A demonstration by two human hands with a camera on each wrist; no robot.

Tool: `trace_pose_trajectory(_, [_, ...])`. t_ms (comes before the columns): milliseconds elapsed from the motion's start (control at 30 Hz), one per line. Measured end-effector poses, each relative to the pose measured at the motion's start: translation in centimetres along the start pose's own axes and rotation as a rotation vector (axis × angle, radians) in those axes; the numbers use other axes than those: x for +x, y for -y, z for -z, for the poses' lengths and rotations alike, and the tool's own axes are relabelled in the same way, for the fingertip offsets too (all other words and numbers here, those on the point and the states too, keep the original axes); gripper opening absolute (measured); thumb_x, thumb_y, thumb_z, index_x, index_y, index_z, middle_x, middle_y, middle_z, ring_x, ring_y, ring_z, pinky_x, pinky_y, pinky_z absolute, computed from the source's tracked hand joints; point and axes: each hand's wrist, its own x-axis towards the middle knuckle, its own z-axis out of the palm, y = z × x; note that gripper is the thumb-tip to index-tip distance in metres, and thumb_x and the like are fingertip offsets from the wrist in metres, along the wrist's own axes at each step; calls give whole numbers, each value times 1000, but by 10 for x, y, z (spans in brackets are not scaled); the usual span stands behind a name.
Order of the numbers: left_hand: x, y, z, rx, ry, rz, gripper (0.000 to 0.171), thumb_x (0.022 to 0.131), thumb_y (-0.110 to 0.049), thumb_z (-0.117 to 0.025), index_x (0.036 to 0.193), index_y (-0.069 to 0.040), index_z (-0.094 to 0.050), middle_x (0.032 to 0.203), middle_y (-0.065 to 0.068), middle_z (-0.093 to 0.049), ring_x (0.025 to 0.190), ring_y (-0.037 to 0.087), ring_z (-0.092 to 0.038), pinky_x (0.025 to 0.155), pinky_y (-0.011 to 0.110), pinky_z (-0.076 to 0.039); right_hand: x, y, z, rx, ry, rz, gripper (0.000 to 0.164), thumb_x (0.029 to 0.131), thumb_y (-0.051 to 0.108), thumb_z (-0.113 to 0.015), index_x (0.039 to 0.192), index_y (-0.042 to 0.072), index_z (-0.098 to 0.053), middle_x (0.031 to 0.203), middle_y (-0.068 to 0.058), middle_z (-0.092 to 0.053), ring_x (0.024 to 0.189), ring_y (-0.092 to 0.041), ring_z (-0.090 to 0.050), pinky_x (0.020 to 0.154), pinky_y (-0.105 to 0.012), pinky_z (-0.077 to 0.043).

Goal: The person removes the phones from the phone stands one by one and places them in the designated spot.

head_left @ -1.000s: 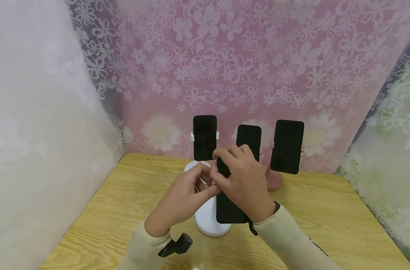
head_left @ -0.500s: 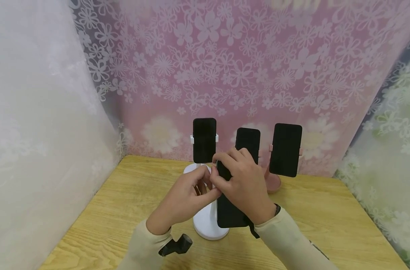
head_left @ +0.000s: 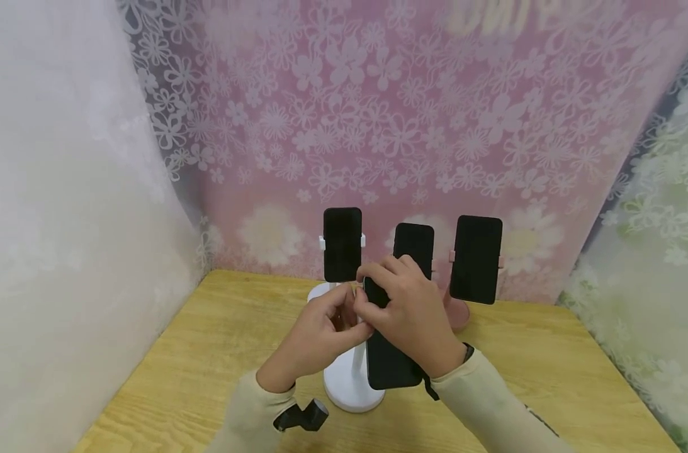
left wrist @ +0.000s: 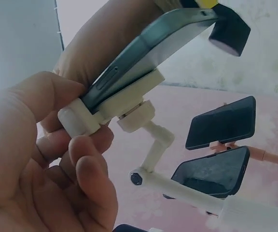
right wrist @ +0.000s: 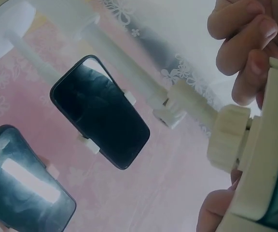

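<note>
A black smartphone (head_left: 393,362) sits tilted in the white clamp of a phone stand (head_left: 352,384). My left hand (head_left: 318,327) pinches the clamp's white end jaw at the phone's left edge. In the left wrist view, thumb and fingers of the left hand (left wrist: 47,130) close around that jaw (left wrist: 78,118), beside the side buttons of the phone (left wrist: 124,67). My right hand (head_left: 414,308) grips the phone from above, its thumb by the left edge and fingers over the top part. The right wrist view shows the stand's joint knob (right wrist: 228,137) behind the holder.
Behind the hands, another smartphone (head_left: 342,245) stands in a white holder. Two more phones, a partly covered one (head_left: 413,242) and one in a pink stand (head_left: 476,259), are to the right. The wooden table (head_left: 225,340) meets a floral pink curtain (head_left: 298,157) at the back.
The head view has tilted slightly up, so phones and stands appear lower. Both hands keep their hold at the clamp and phone, with only small finger shifts.
</note>
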Motion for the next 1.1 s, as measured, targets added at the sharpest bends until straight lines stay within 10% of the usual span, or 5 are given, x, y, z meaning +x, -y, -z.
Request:
trace_pose_trajectory(600, [-3,-3,9,-18,43,59,21,98,-17,-72,90,-11,-53,74,2,-55,57,14,-48,54,25,-42,2,-5,3,88,72,-49,13,88,20,-77,99,16,-73,90,3,-65,77,-15,-44,64,-31,-44])
trace_pose_trajectory(1100, [-2,2,8,-30,76,-17,22,99,-14,-72,89,-9,-53,72,1,-51,57,11,-45,54,24,-40,-1,-9,7,187,70,-99,17,87,15,-78,104,17,-75,98,5,-69,84,-13,-49,69,-34,-47])
